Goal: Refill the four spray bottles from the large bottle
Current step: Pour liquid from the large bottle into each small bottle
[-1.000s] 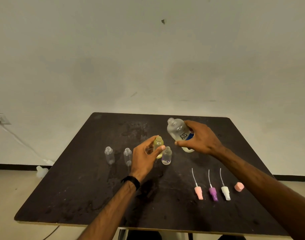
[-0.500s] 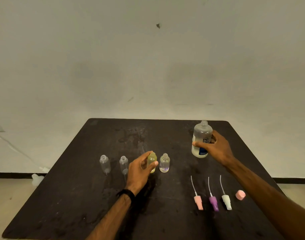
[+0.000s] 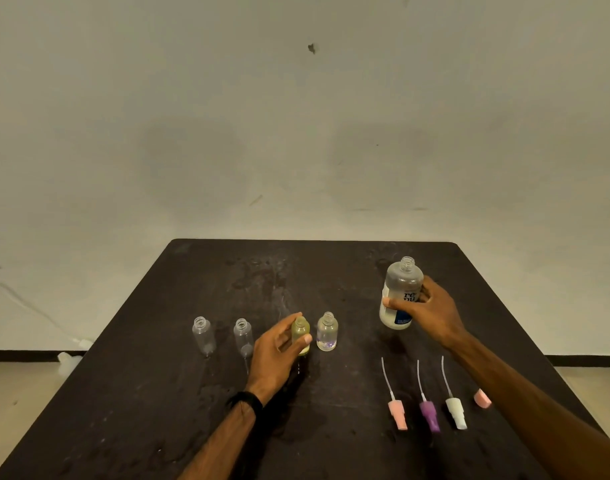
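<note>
A dark table (image 3: 206, 278) fills the lower half of the frame, its top smeared with wet marks. The left hand (image 3: 279, 351), a black band (image 3: 245, 400) on its wrist, sits just left of centre with thumb and fingers curled round a small bottle of yellowish liquid (image 3: 300, 332), which stands upright on the table with its neck uncapped. Just right of it, close but apart, stands a small clear bottle (image 3: 327, 332) with a trace of purple-tinted liquid at the bottom. Left of the hand stand two more small clear bottles, one (image 3: 243, 336) near the hand and one (image 3: 202, 334) further left; both are open at the top and look nearly empty.

At right of centre the right hand (image 3: 431, 311) grips the large bottle (image 3: 400, 292) round its middle, thumb across the label. The large bottle is upright, uncapped, and holds whitish liquid in its lower part; whether its base touches the table cannot be told.

In the lower right, three spray tops lie in a row with their thin tubes pointing away from the camera: a pink one (image 3: 397, 414), a purple one (image 3: 429, 414) and a white one (image 3: 456, 412). A small pink cap (image 3: 482, 398) lies just right of them, beside the right forearm.
</note>
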{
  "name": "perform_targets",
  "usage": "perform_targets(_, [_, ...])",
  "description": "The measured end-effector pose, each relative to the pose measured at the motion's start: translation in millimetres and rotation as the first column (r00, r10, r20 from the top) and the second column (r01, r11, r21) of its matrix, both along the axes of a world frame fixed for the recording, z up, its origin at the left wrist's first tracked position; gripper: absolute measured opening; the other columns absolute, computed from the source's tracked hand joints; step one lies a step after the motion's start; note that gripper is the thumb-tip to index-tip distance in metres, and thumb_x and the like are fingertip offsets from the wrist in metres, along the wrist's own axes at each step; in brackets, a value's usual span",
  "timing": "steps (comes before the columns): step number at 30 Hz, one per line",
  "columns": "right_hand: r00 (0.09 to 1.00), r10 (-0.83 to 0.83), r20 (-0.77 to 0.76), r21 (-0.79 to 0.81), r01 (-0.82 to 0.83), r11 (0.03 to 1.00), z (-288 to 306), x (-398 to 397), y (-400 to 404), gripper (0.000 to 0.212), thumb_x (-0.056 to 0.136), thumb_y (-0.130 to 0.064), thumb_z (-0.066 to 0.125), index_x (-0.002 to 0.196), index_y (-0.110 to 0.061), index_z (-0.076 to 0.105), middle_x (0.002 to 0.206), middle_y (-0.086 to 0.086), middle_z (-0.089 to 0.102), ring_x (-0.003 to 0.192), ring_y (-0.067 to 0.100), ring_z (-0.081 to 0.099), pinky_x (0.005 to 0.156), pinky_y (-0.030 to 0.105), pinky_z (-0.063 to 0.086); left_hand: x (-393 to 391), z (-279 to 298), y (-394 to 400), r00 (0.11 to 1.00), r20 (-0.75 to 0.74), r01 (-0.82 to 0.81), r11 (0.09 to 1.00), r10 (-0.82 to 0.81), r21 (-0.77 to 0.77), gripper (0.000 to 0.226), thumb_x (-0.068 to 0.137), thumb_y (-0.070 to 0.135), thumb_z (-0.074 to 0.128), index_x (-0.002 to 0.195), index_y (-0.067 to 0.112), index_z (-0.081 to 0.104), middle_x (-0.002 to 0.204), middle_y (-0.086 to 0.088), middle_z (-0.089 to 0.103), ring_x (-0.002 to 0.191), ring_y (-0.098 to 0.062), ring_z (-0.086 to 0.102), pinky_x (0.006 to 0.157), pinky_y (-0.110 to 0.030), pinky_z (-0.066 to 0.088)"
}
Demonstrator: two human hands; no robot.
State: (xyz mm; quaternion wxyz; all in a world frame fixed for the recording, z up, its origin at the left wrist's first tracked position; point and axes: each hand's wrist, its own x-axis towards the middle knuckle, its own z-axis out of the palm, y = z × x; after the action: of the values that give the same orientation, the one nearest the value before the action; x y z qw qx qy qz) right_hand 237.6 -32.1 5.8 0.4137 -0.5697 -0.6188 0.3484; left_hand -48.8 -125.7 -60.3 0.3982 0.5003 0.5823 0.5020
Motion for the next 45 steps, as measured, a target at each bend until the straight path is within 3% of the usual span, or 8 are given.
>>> perform_targets(6, [1.000,0.004,0.002,-0.023,-0.004,1.000,-4,-1,0,0.061,0.067,-0.029,0.088,0.119,-0.026,0.057,0.108,-0.007,0.066,0.097,0.011,0.064,0.083,0.027,0.052,-1,-2,-1,0.999,0.035,0.020,1.000,-0.019,-0.023,0.066,0.086,0.017,0.078,0.146,0.017,0.048,0.132,0.013,0.062,0.117,0.008,0.059,0.094,-0.010,0.048])
perform_targets(11, [1.000,0.002,0.005,-0.029,-0.001,1.000,-4,0,-2,0.062,0.067,-0.029,0.087,0.121,-0.025,0.056,0.109,-0.006,0.065,0.098,0.012,0.063,0.076,0.020,0.048,-2,-3,-10,0.999,0.030,-0.036,0.999,0.037,-0.030,0.084,0.079,0.024,0.084,0.151,0.016,0.042,0.146,0.003,0.055,0.134,-0.007,0.053,0.112,-0.024,0.042])
perform_targets(17, [1.000,0.004,-0.006,-0.019,-0.004,1.000,1,-1,-3,0.063,0.071,-0.025,0.086,0.125,-0.022,0.055,0.107,-0.006,0.063,0.095,0.011,0.061,0.074,0.018,0.046,-9,11,-55,0.904,-0.181,-0.355,0.916,0.387,0.188,0.041,0.085,0.043,0.075,0.123,0.029,0.066,0.111,0.018,0.072,0.104,0.006,0.066,0.093,-0.023,0.054])
perform_targets(21, [1.000,-0.004,-0.016,-0.002,0.004,1.000,2,-3,-5,0.064,0.069,-0.025,0.087,0.126,-0.022,0.056,0.109,-0.004,0.065,0.097,0.014,0.063,0.078,0.021,0.048,-33,15,-68,0.788,-0.181,-0.533,0.799,0.589,0.280,0.037,0.082,0.034,0.080,0.113,0.028,0.060,0.103,0.013,0.066,0.089,-0.006,0.067,0.077,-0.031,0.058])
perform_targets(25, [1.000,0.001,-0.008,0.010,-0.001,1.000,1,-6,-5,0.067,0.070,-0.027,0.087,0.129,-0.019,0.056,0.114,-0.002,0.066,0.102,0.017,0.064,0.086,0.029,0.051,-49,14,-63,0.781,-0.269,-0.522,0.826,0.563,0.214,0.053,0.080,0.037,0.081,0.125,0.024,0.056,0.120,0.007,0.064,0.091,-0.006,0.065,0.072,-0.021,0.051])
perform_targets(31, [1.000,0.009,-0.014,0.012,-0.009,1.000,6,-9,-5,0.067,0.068,-0.028,0.087,0.128,-0.021,0.056,0.114,-0.002,0.067,0.102,0.016,0.065,0.087,0.030,0.052,-44,7,-51,0.814,-0.254,-0.513,0.851,0.523,0.111,0.074,0.079,0.043,0.082,0.142,0.015,0.054,0.135,-0.004,0.065,0.118,-0.020,0.065,0.103,-0.039,0.051])
perform_targets(34, [1.000,0.008,-0.009,0.005,-0.008,1.000,7,-6,-4,0.069,0.067,-0.029,0.088,0.128,-0.021,0.056,0.115,-0.002,0.067,0.103,0.016,0.065,0.092,0.036,0.054,-42,4,-47,0.822,-0.248,-0.509,0.857,0.512,0.083,0.076,0.079,0.044,0.082,0.143,0.016,0.052,0.134,-0.006,0.065,0.121,-0.022,0.064,0.104,-0.039,0.051])
perform_targets(45, [1.000,0.010,0.022,0.012,-0.010,1.000,15,1,-4,0.071,0.065,-0.031,0.088,0.128,-0.022,0.056,0.115,-0.002,0.067,0.102,0.015,0.065,0.091,0.035,0.053,-49,2,-33,0.848,-0.197,-0.483,0.871,0.491,0.093,0.043,0.082,0.037,0.081,0.122,0.028,0.070,0.102,0.017,0.074,0.100,-0.009,0.071,0.095,-0.035,0.056])
